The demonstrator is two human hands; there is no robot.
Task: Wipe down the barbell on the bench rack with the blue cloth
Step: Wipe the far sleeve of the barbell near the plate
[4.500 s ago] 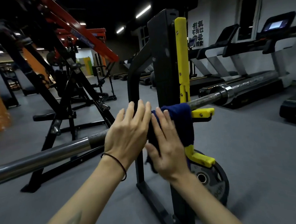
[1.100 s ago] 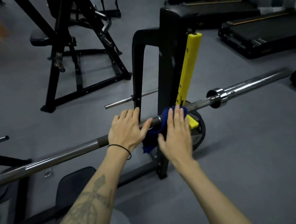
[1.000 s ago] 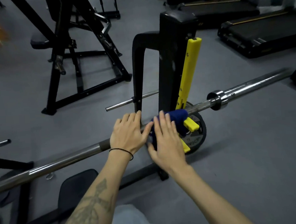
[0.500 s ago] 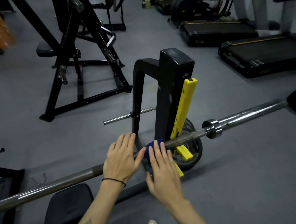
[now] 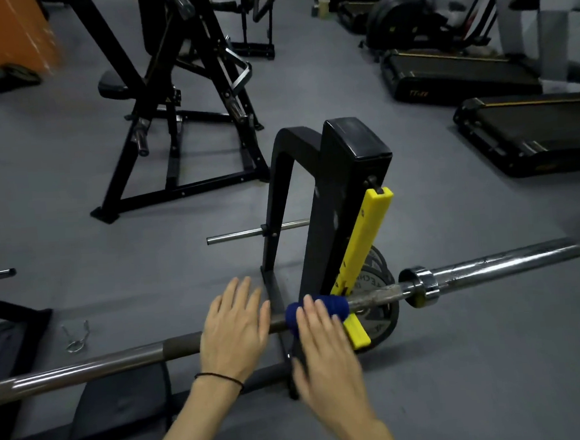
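Observation:
A steel barbell (image 5: 86, 366) lies across the black bench rack upright (image 5: 342, 199), resting on its yellow hook (image 5: 356, 332). The blue cloth (image 5: 317, 309) is wrapped over the bar just left of the hook. My right hand (image 5: 325, 358) lies flat on the cloth with straight fingers, pressing it onto the bar. Directly left of the cloth, my left hand (image 5: 234, 330) rests flat on the bar, fingers spread and straight. The bar's collar and sleeve (image 5: 484, 269) stick out to the right.
A weight plate (image 5: 380, 303) leans at the rack's base behind the hook. A black bench pad (image 5: 119, 400) sits below the bar. A spring clip (image 5: 75, 336) lies on the grey floor. A black frame machine (image 5: 177, 100) stands behind; treadmills (image 5: 523, 134) line the right.
My view has tilted further down and nearer the rack. Both hands have stayed flat on the bar, with the right hand rubbing the cloth in small moves beside the yellow hook.

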